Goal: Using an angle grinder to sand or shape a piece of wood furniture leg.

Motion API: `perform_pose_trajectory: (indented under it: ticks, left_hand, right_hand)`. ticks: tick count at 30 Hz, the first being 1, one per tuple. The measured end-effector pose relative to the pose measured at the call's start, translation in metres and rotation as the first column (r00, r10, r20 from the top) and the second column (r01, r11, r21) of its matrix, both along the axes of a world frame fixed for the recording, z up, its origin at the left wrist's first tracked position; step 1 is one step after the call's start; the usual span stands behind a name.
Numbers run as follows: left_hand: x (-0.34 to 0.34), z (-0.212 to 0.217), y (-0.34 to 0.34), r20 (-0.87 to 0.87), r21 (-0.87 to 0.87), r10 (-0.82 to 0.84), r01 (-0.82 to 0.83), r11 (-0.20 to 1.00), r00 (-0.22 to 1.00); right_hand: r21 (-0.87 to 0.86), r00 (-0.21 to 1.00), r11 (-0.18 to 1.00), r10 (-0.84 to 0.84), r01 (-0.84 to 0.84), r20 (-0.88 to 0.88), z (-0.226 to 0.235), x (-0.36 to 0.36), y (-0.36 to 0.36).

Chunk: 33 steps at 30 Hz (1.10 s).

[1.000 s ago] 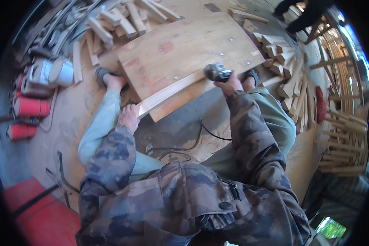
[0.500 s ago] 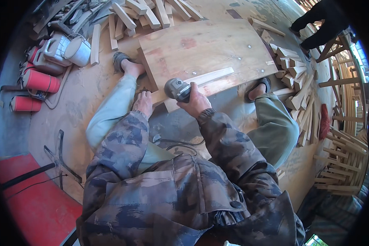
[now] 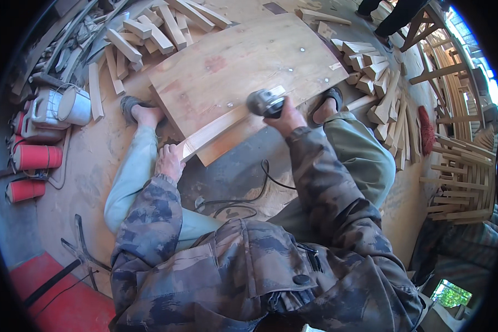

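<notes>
Head view: a plywood board (image 3: 232, 74) lies flat, a pale wooden strip (image 3: 218, 126) along its near edge. Over the strip sits a grey-and-black power tool (image 3: 265, 103), the right hand (image 3: 288, 118) wrapped round it; the left hand (image 3: 170, 162) grips the strip's left end. Near the board's right corner, a pale patch (image 3: 336, 66) is too small to read.

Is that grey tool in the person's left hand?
No, the right hand holds the grey tool, while the left hand holds one end of the wooden strip.
</notes>
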State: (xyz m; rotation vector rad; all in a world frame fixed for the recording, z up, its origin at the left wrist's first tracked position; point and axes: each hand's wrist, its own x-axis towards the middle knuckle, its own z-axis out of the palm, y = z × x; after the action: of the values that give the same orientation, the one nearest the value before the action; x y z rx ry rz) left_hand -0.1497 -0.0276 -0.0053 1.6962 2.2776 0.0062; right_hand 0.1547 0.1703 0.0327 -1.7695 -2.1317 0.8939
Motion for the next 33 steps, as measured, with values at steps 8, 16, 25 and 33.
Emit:
perform_pose_trajectory:
  ticks: [8, 16, 25, 33]
  left_hand:
    - [0.004, -0.009, 0.011, -0.001, 0.037, -0.024, 0.024, 0.999, 1.000]
    - [-0.002, -0.003, 0.005, -0.001, -0.035, 0.007, -0.007, 0.999, 1.000]
    - [0.000, -0.002, 0.003, 0.010, -0.015, 0.014, -0.013, 1.000, 1.000]
    - [-0.006, -0.009, 0.005, -0.019, -0.013, 0.001, -0.001, 1.000, 1.000]
  right_hand:
    - [-0.102, 0.946, 0.942, -0.310, 0.319, 0.099, 0.001, 0.044, 0.047]
    - [-0.051, 0.980, 0.982, 0.176, -0.182, -0.092, 0.010, -0.027, -0.040]
    - [-0.099, 0.974, 0.971, -0.209, 0.217, 0.093, 0.005, 0.056, 0.050]
    - [-0.045, 0.994, 0.997, 0.061, -0.065, -0.090, 0.000, -0.007, -0.018]
